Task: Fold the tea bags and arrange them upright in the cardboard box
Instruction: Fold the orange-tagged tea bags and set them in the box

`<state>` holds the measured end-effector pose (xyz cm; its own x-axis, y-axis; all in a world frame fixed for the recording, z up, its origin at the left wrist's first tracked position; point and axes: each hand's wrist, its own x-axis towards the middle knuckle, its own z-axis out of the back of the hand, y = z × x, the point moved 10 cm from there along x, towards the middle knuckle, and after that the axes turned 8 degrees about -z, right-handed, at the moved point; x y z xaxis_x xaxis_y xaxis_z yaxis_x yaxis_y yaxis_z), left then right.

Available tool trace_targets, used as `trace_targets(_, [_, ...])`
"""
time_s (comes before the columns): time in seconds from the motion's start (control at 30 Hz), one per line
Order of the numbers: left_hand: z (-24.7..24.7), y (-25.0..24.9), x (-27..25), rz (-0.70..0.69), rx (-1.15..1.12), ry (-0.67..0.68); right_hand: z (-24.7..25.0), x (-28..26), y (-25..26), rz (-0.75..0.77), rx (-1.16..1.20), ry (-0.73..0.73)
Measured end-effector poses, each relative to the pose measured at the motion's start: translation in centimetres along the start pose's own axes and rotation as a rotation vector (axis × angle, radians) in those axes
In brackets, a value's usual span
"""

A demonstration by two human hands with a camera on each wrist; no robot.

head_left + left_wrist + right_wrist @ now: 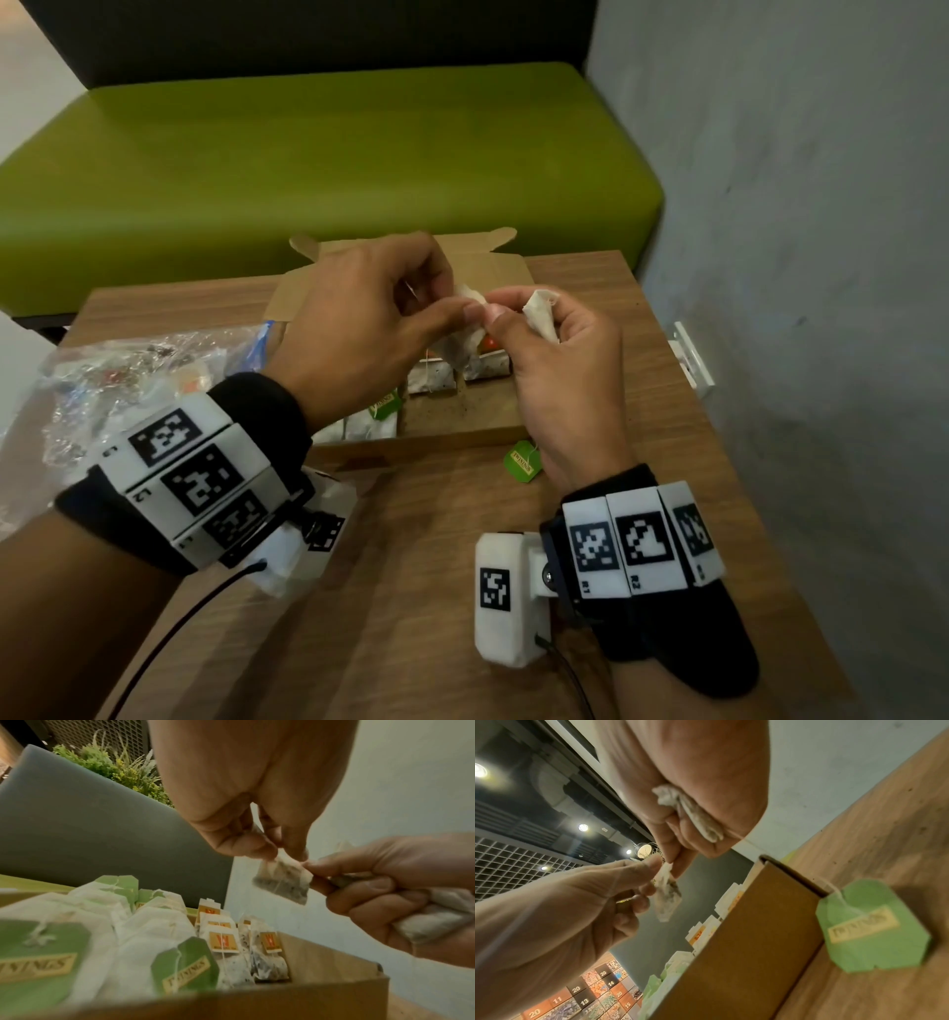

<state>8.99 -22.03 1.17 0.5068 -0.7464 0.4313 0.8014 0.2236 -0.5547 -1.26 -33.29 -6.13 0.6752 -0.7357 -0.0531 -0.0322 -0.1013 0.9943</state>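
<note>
I see matt brown cardboard box [457, 442], wood-grain table [390, 591], thin paper tea bags [151, 931], crinkled glossy plastic bag [128, 380].

Both forearms reach forward from six o'clock in the head view, the hands meeting at the centre of the frame. The left hand [359, 329] comes in from eight o'clock, back of the hand up, thumb and forefinger pinched together at its three o'clock side with the other fingers curled beneath. The right hand [560, 370] rises from five o'clock, its thumb and forefinger pinching toward nine o'clock so the two sets of fingertips touch, while its remaining fingers fold into the palm. Each wrist wears a dark band carrying white blocks printed with black square markers, and a white camera housing hangs below the right wrist.
</note>
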Motion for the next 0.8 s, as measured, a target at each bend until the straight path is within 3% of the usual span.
trace_targets(0.23, [-1.3,-0.3,-0.4,0.037,-0.102,0.052,0.2,0.1,-0.2,-0.017,-0.006,-0.038])
trace_targets(0.43, [-1.7,0.2,-0.2,0.057,-0.138,0.106,-0.7,-0.1,0.0,-0.052,0.028,0.038])
trace_targets(0.6, [-2.2,1.4,-0.7,0.153,-0.314,0.117,-0.6,-0.1,0.0,-0.064,0.043,0.041])
trace_targets(0.7, [-1.9,2.2,-0.9,0.221,-0.441,0.052,0.2,-0.1,0.2,-0.044,-0.020,0.029])
trace_targets(0.8, [-1.3,2.9,-0.8,0.250,-0.503,-0.040,-0.4,-0.1,-0.5,-0.057,-0.203,0.107])
